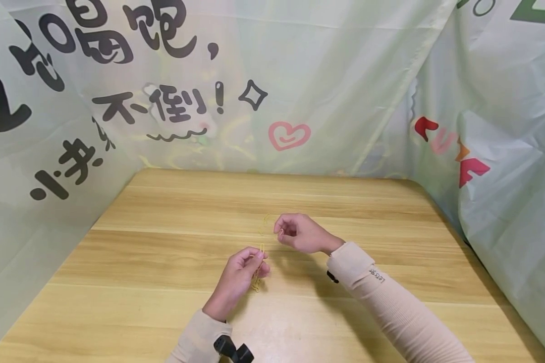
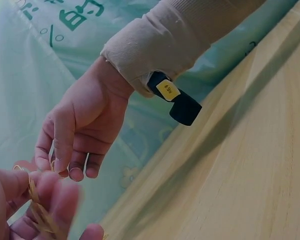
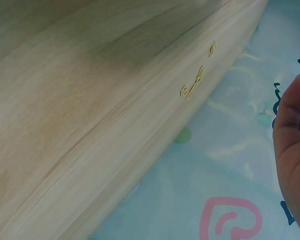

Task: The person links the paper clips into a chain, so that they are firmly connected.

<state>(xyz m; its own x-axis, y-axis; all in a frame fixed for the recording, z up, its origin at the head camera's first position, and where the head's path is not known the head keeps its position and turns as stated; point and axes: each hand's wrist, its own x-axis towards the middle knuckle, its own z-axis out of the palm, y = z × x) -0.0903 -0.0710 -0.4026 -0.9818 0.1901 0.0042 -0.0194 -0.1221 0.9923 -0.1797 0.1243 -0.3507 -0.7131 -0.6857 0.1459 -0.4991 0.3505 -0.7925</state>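
Observation:
My left hand (image 1: pixel 239 275) pinches a bunch of thin yellow wire paper clips (image 1: pixel 256 285) between thumb and fingers. One clip stands up above the fingertips; the others hang below, and whether they are linked cannot be told. In the left wrist view these clips (image 2: pixel 39 212) are partly hidden by blurred fingers. To the upper right, apart from it, my right hand (image 1: pixel 303 233) is raised over the table with a small wire loop (image 1: pixel 280 232), likely a paper clip, between thumb and forefinger. Beyond the hands, several loose yellow paper clips (image 3: pixel 195 82) lie on the table.
The wood-grain table (image 1: pixel 141 262) reaches back to a pale printed curtain (image 1: pixel 336 101), which also hangs along the left and right sides. A black wrist-worn device (image 1: pixel 233 349) sits on the left sleeve, and another (image 2: pixel 185 107) on the right.

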